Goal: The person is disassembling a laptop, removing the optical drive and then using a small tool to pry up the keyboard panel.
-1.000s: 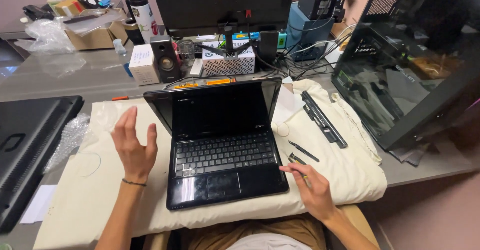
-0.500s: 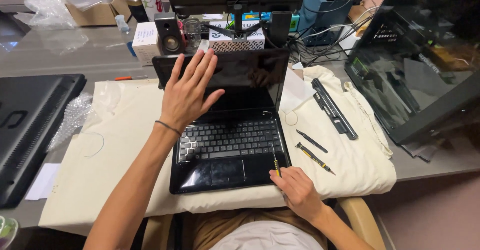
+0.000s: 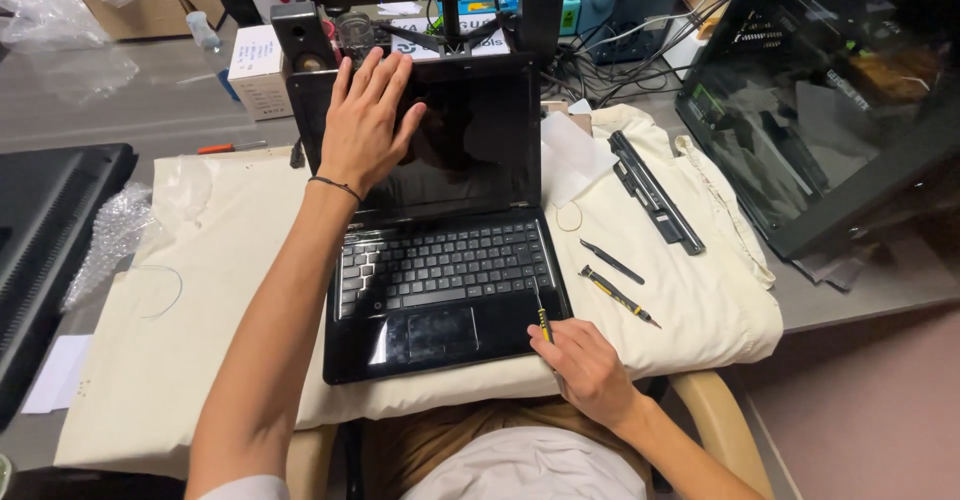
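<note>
Laptop: black, open, lying on a cream cloth at the worktop's centre.
Left hand: fingers spread wide, flat against the dark screen (at the 11 o'clock corner).
Right hand: closed around a small yellow-and-black screwdriver, at the laptop's 5 o'clock corner.
Beside, at 3 o'clock: second screwdriver, tweezers.

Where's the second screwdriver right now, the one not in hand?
In the head view, the spare screwdriver lies on the cream cloth just right of the laptop, beside the black tweezers and up-right of the right hand.
</note>
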